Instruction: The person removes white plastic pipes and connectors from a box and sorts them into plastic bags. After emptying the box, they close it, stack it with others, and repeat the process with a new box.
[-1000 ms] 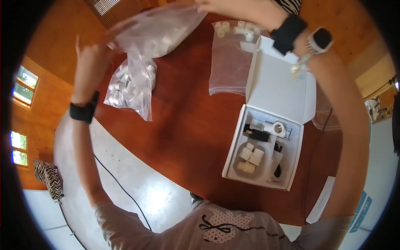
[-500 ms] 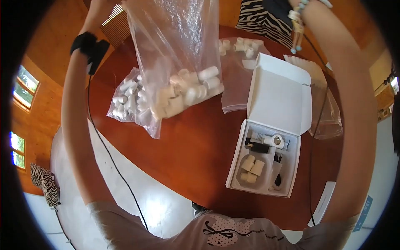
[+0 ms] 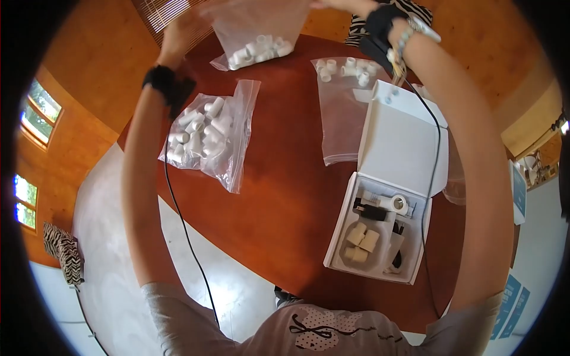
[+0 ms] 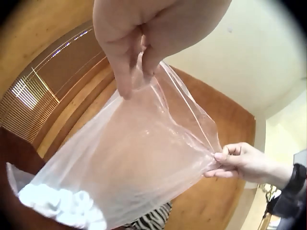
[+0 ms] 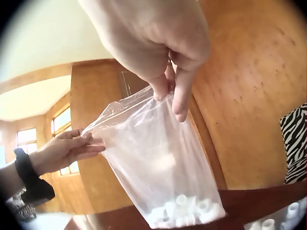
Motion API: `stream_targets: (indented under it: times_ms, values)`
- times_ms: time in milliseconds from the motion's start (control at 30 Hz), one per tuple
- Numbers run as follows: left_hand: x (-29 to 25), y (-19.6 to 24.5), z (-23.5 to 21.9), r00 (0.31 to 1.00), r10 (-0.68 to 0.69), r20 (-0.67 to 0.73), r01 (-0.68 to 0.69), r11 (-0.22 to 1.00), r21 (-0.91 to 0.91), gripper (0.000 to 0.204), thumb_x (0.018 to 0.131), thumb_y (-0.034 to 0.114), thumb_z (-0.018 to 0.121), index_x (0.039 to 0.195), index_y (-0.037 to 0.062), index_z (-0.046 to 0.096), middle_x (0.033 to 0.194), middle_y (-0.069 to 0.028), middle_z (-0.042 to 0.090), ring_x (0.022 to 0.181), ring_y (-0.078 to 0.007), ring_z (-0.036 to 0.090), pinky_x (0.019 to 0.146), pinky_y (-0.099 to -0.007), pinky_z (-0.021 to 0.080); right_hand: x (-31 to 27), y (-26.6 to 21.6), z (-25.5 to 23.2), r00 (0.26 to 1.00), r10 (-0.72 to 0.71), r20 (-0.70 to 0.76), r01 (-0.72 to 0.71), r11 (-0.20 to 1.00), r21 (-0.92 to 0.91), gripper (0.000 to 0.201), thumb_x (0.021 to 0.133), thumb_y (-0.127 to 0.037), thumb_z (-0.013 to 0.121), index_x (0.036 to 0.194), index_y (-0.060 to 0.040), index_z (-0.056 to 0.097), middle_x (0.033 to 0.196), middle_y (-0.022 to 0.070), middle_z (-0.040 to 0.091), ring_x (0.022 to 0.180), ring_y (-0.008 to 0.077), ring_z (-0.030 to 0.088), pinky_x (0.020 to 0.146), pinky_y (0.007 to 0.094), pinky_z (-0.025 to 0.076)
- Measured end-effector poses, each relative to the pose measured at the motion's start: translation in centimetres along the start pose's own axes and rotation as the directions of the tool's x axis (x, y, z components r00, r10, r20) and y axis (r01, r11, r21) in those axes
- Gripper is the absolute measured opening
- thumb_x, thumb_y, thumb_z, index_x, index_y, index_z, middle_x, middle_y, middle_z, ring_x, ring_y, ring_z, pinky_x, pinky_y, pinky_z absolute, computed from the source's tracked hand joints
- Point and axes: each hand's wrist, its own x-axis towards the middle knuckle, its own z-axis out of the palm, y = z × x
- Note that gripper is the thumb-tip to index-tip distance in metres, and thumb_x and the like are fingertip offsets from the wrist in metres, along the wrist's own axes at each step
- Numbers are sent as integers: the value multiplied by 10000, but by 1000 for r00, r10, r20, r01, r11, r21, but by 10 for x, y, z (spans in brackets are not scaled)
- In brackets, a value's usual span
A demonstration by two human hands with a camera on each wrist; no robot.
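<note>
A clear zip bag (image 3: 261,26) hangs stretched between my two hands above the far side of the table, with several white pipe fittings (image 3: 261,52) gathered at its bottom. My left hand (image 4: 153,33) pinches one upper corner of the bag between thumb and fingers. At the other upper corner, my right hand (image 5: 158,48) pinches the plastic the same way. The bag's mouth gapes a little along the zip edge in the left wrist view. Below my left wrist, a second clear bag (image 3: 237,148) full of white fittings (image 3: 205,130) lies on the table.
A flatter bag (image 3: 341,130) with a few fittings (image 3: 350,68) lies at the back right. Beside it stands an open white box (image 3: 404,139) holding a black adapter (image 3: 370,210), a white device and cream fittings (image 3: 362,240). Cables (image 3: 178,207) run from both wrists past the table (image 3: 285,196).
The held bag swung down in front of the second bag, then moved up and away to the table's far side. Its fittings have gathered at the bottom. Both hands still pinch its corners.
</note>
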Motion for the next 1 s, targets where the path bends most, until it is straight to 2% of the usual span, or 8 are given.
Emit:
stream_targets:
  times_ms: [67,200,367,533,733,867,933,1000]
  values:
    - [-39,2,23,994,-103,-20,102,993,-51,157,859,159,621,941,27,647,850,-87,673,780,-79,573,711,-266,484,-34,8,8,975,-219,-29,211,962,-172,301,776,-211,698,605,14,592,578,206,605,549,290,643,494,370,494]
    - [-117,85,45,997,-69,-16,71,988,135,451,790,200,707,1165,23,528,935,-131,657,862,-234,642,762,-314,500,-77,-8,-2,882,280,379,-165,937,-307,246,863,-287,618,914,-47,592,802,144,659,603,196,655,544,320,522]
    - [-246,156,72,964,-267,18,158,623,766,660,738,315,725,1258,28,437,1148,-113,511,1058,-309,485,812,-415,440,-137,-71,17,852,-362,378,406,913,-41,291,852,-195,624,1045,-37,473,721,166,633,609,285,637,567,362,497]
    - [-293,145,57,949,-314,-38,208,527,824,403,738,151,646,1105,13,552,977,-89,541,910,-266,509,717,-400,413,-175,-116,79,672,-498,549,540,836,98,520,789,-221,684,1251,-142,460,1256,151,490,1165,284,487,885,389,478]
    - [-309,175,30,968,-239,-77,222,669,710,225,753,40,586,973,-7,584,916,-104,540,795,-268,560,620,-398,475,-187,-139,129,774,-583,245,626,762,-166,639,773,-287,694,1343,-268,406,1400,167,300,1277,364,330,951,501,420]
    - [-310,198,38,853,-443,-275,519,671,530,257,766,47,635,987,14,510,1000,-146,489,831,-305,581,604,-415,498,-166,-130,133,881,-400,254,442,886,-138,397,834,-233,626,1211,-180,510,1249,187,478,1125,370,489,865,442,472]
    - [-315,183,48,768,-541,-343,638,689,343,310,760,51,669,1000,35,473,1026,-163,465,850,-326,582,602,-424,499,-153,-124,129,874,-258,412,305,951,-54,134,859,-161,584,946,-66,544,780,165,618,711,345,600,654,428,475]
    - [-323,168,41,781,-524,-338,615,739,275,349,738,27,690,984,38,443,1012,-137,478,790,-276,589,581,-359,494,-148,-123,119,874,-246,420,252,967,40,109,853,-151,591,900,-57,560,702,157,599,685,334,608,613,414,465]
